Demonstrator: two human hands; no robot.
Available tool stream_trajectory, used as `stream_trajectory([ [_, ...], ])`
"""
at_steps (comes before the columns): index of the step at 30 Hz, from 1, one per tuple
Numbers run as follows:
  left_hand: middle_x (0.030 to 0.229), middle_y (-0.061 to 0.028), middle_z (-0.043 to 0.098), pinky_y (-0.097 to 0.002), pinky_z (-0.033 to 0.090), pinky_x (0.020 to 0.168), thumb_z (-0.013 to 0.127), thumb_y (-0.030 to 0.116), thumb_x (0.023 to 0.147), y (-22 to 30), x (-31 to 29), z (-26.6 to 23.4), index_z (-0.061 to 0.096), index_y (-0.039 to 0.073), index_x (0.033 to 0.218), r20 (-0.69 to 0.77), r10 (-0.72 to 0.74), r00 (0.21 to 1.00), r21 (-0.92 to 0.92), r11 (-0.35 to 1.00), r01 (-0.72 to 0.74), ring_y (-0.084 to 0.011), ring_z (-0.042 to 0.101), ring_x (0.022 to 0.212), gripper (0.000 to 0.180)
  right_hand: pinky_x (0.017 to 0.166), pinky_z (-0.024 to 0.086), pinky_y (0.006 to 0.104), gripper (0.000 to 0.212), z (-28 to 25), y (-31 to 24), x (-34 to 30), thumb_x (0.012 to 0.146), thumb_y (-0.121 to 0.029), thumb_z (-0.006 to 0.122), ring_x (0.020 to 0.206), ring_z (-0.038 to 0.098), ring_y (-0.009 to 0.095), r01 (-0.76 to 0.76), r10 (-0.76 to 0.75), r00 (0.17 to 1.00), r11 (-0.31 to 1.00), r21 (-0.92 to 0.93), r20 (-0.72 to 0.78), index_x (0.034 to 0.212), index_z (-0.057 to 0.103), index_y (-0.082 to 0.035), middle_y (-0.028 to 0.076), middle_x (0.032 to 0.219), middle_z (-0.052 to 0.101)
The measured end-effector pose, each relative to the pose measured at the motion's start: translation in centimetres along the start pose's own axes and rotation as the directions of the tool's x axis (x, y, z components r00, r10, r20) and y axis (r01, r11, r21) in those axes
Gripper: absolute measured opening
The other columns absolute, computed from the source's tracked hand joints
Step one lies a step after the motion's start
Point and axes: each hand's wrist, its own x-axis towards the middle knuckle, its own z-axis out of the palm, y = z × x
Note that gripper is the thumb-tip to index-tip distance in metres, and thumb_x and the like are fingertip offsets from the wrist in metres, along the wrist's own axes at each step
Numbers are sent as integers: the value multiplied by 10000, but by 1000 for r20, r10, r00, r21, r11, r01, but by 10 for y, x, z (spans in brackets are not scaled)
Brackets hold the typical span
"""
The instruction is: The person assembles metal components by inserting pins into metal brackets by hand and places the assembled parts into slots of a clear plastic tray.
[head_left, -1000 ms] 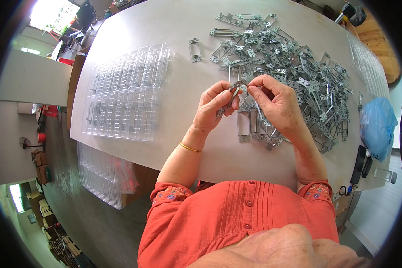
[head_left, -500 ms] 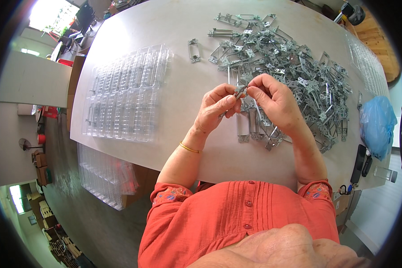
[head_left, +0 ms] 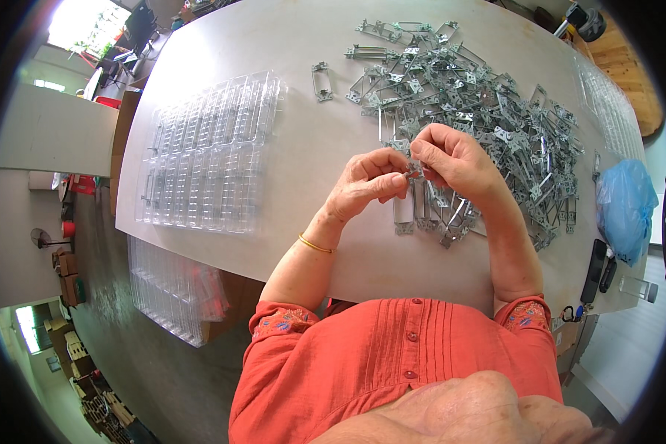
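Both of my hands meet over the near left edge of a heap of grey metal brackets (head_left: 488,111). My left hand (head_left: 370,176) is closed, thumb and fingers pinching a small metal bracket (head_left: 414,171) at their tips. My right hand (head_left: 455,159) is closed on the same piece from the other side, its thumb and forefinger together. Fingers cover most of the held piece. Just below the hands, a few rectangular brackets (head_left: 403,214) lie at the heap's edge. One bracket (head_left: 322,81) lies apart, left of the heap.
Clear plastic blister trays (head_left: 203,155) lie on the left of the white table (head_left: 303,192). More trays (head_left: 174,292) are stacked lower, beside its edge. A clear tray (head_left: 607,96), blue plastic bag (head_left: 627,211), black handheld object (head_left: 593,271) and drinking glass (head_left: 638,288) sit at the right.
My left hand has shifted a little to the right, and the held bracket has turned and dropped lower between my fingers. My right hand has rolled slightly. The heap and trays look unchanged.
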Motion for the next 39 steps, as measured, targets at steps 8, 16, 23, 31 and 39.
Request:
stream_trajectory([
  [8, 751, -60, 622, -230, 366, 524, 637, 322, 930, 2, 3, -1, 643, -21, 1068, -139, -34, 990, -113, 993, 18, -96, 485, 578, 370, 581, 423, 247, 150, 7, -8, -7, 982, -165, 605, 648, 480, 54, 156, -232, 930, 951, -266, -284, 927, 597, -25, -13, 720, 572],
  [16, 753, -68, 614, -240, 372, 523, 604, 311, 957, -4, 4, -8, 634, -5, 1082, -194, 41, 980, -242, 966, -89, -106, 461, 552, 340, 572, 431, 273, 106, 19, -7, -15, 963, -105, 597, 644, 515, 69, 210, -265, 953, 927, -312, -148, 977, 615, -2, 33, 736, 622],
  [23, 811, -74, 644, -238, 416, 575, 643, 306, 948, -4, 4, -3, 624, 1, 1085, -131, 43, 990, -39, 998, -49, -111, 559, 680, 335, 560, 451, 310, 109, 21, -6, -14, 962, -110, 591, 588, 547, 121, 150, -223, 955, 932, -330, -194, 963, 611, -3, 87, 705, 632],
  [31, 991, -144, 703, -318, 456, 806, 514, 373, 1029, -6, 8, -7, 594, 0, 1196, -281, 222, 934, -142, 952, -270, -216, 633, 860, 416, 610, 482, 309, 148, 16, -15, -15, 991, -149, 573, 657, 600, 132, 103, -183, 959, 937, -334, -217, 955, 583, -6, 83, 737, 650],
  [39, 1391, -155, 530, -452, 423, 1063, 501, 442, 1012, -8, 15, -7, 494, 110, 1337, -249, 340, 907, -277, 873, -403, -295, 487, 1314, 464, 755, 533, 301, 175, 17, 11, 5, 1024, -182, 533, 856, 658, 148, 3, -9, 996, 997, -73, -89, 1032, 570, -11, 89, 976, 674],
])
